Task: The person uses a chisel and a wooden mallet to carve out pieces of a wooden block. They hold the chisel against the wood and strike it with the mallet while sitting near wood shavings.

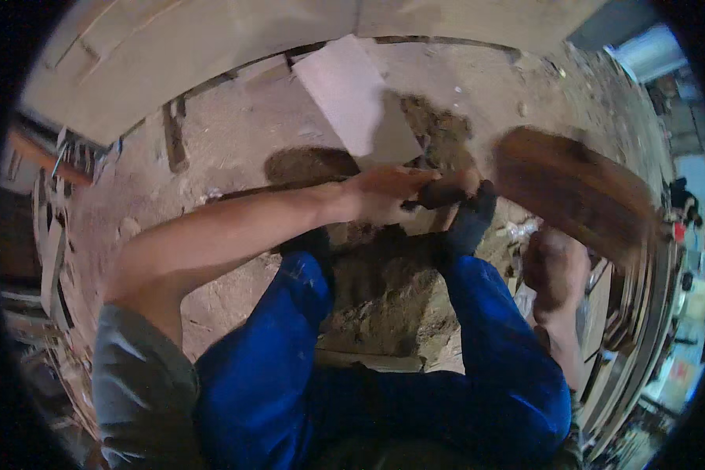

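Note:
My left hand (399, 189) reaches across above the ground near my dark-shod right foot (475, 223). Its fingers are closed around a small dark thing, partly hidden and too shadowed to name. Off to the right, my right hand (558, 258) is raised, gripping a thick brown wooden block (576, 184) from below. The block is long with rounded ends and smeared by motion; whether it has a handle cannot be seen. A pale flat board (356, 94) lies on the ground just beyond my left hand. Beside it is a patch of brown crumbly material (439, 125).
My knees in blue trousers (262, 352) are spread apart, with shadowed ground between them. Large pale panels (211, 47) stand along the far side. Stacked wooden strips (634, 313) line the right, and more scrap wood (51, 266) lies at the left.

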